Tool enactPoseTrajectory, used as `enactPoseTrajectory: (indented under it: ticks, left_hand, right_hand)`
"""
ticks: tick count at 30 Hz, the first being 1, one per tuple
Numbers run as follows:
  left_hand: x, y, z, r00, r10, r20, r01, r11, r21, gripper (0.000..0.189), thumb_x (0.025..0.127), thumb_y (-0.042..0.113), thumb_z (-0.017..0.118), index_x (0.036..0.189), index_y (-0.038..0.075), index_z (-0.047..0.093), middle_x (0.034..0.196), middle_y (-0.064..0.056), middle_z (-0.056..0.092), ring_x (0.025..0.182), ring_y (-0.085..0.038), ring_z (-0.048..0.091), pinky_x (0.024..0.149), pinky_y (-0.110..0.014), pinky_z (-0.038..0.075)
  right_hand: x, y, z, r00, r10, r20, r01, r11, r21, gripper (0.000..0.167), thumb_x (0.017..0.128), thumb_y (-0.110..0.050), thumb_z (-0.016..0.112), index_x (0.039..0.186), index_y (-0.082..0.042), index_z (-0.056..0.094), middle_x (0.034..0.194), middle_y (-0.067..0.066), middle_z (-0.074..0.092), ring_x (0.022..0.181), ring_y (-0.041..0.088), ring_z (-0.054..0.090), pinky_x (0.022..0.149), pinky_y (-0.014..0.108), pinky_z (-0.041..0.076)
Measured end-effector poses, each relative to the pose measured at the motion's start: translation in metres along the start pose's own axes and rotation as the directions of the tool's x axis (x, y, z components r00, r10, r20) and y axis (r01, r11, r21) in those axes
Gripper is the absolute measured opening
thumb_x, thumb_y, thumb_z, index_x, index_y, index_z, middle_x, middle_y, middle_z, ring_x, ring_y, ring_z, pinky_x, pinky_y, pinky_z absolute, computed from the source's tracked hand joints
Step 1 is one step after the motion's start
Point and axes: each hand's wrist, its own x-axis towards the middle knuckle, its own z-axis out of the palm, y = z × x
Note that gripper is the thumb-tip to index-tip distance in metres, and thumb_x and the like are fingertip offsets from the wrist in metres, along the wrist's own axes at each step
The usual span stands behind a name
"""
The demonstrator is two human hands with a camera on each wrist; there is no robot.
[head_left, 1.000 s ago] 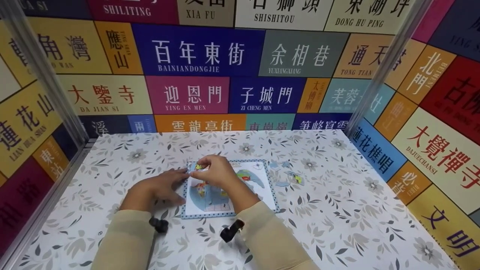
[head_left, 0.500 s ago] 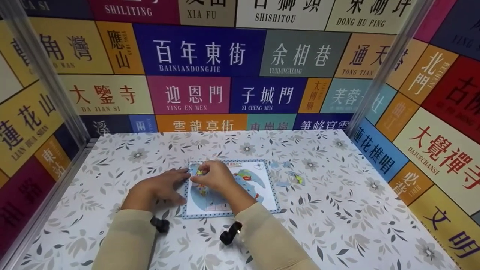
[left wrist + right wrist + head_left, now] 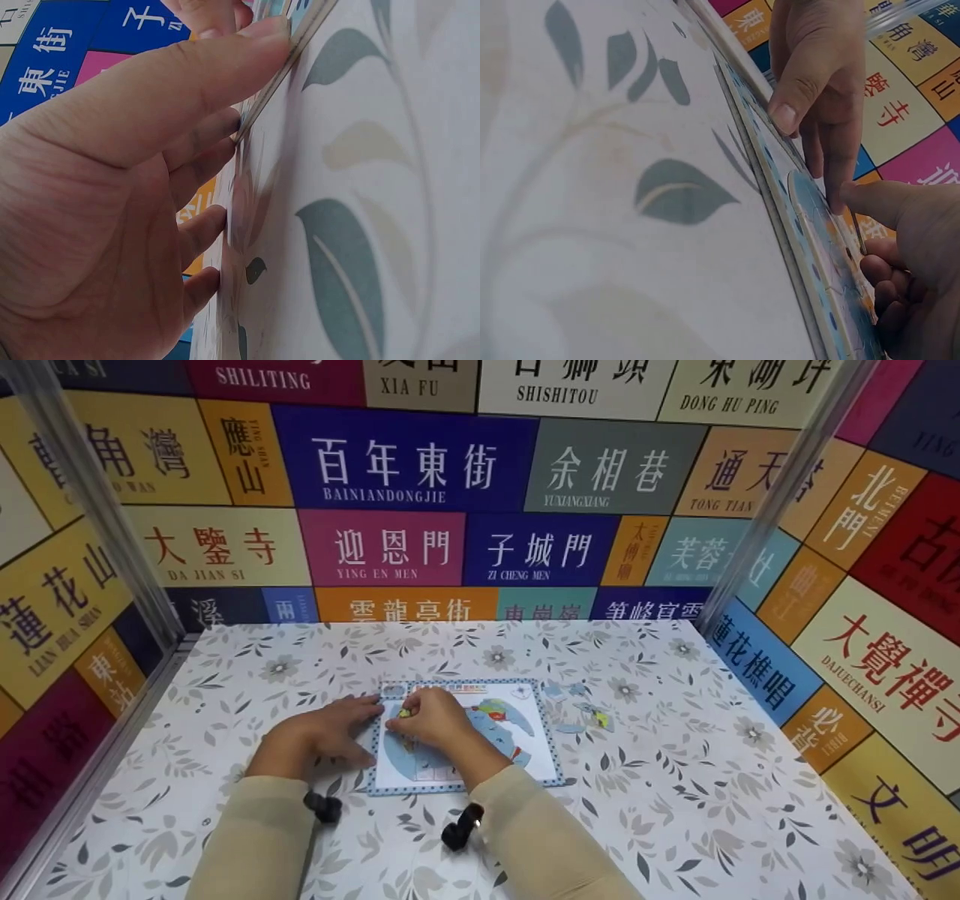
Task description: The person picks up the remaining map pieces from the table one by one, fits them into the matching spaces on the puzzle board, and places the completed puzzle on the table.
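Note:
A jigsaw puzzle board (image 3: 465,790) with a dotted blue border and a round map picture lies flat on the table. My right hand (image 3: 439,720) is over its upper left part, thumb and fingertips pinching a small puzzle piece (image 3: 405,712) with yellow on it. In the right wrist view that puzzle piece (image 3: 857,231) is seen edge-on, tilted up close over the fitted pieces. My left hand (image 3: 322,735) lies at the board's left side, fingers extended. Its thumb (image 3: 262,45) is right at the board's edge in the left wrist view. The right hand hides part of the map.
Several loose puzzle pieces (image 3: 600,718), mostly light blue, lie on the table just right of the board. A white table with a leaf pattern (image 3: 720,810) carries everything. Walls of coloured panels with writing (image 3: 397,465) stand behind and on both sides.
My right hand has shifted slightly downward with the puzzle piece, from the board's upper left corner toward the map. That corner now shows. The left hand has stayed at the edge.

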Motion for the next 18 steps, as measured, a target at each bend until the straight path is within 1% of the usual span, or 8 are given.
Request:
enactPoseTrajectory:
  ticks: [4,7,11,14,18]
  left_hand:
    - [-0.0012,0.0008,-0.0007,1.000,-0.010,0.002,0.010,1.000,-0.015,0.099,0.084,0.043,0.090,0.167,0.031,0.038,0.182,0.007,0.018,0.171,-0.035,0.006,0.135,-0.068,0.010]
    - [-0.0021,0.0019,-0.0012,0.999,-0.034,0.007,0.034,0.999,-0.040,0.099,0.083,0.044,0.090,0.167,0.035,0.038,0.181,0.010,0.018,0.171,-0.034,0.005,0.135,-0.070,0.009]
    - [-0.0027,0.0034,-0.0014,0.998,-0.055,0.010,0.056,0.997,-0.051,0.099,0.083,0.044,0.090,0.166,0.037,0.038,0.181,0.013,0.018,0.171,-0.033,0.004,0.134,-0.071,0.009]
    - [-0.0029,0.0040,-0.0015,0.999,-0.048,0.011,0.049,0.998,-0.036,0.099,0.083,0.044,0.090,0.167,0.036,0.038,0.181,0.011,0.018,0.171,-0.034,0.005,0.134,-0.071,0.010]
    - [-0.0029,0.0040,-0.0011,0.999,-0.031,0.008,0.031,0.999,-0.010,0.100,0.082,0.043,0.090,0.167,0.034,0.038,0.182,0.009,0.018,0.171,-0.035,0.005,0.134,-0.071,0.011]
  right_hand:
    - [0.0018,0.0005,0.0028,1.000,-0.001,-0.001,0.001,1.000,-0.012,0.039,0.085,-0.046,0.090,0.108,-0.017,0.079,0.095,-0.005,0.071,0.085,0.011,0.066,0.082,0.030,0.058]
    - [0.0027,0.0007,0.0051,1.000,0.014,-0.002,-0.014,1.000,-0.016,0.040,0.084,-0.045,0.091,0.109,-0.017,0.079,0.096,-0.005,0.070,0.085,0.011,0.065,0.081,0.030,0.057]
    - [0.0030,0.0005,0.0069,1.000,0.022,-0.015,-0.022,0.999,-0.034,0.040,0.082,-0.045,0.092,0.108,-0.017,0.079,0.097,-0.004,0.068,0.086,0.012,0.064,0.079,0.029,0.056]
    - [0.0025,-0.0001,0.0074,1.000,0.019,-0.021,-0.020,0.999,-0.044,0.039,0.082,-0.046,0.092,0.105,-0.017,0.079,0.098,-0.003,0.067,0.087,0.013,0.063,0.078,0.030,0.055]
    - [0.0018,-0.0008,0.0072,1.000,0.007,-0.024,-0.009,0.997,-0.074,0.040,0.082,-0.049,0.091,0.103,-0.017,0.078,0.101,-0.003,0.068,0.089,0.014,0.062,0.082,0.032,0.056]
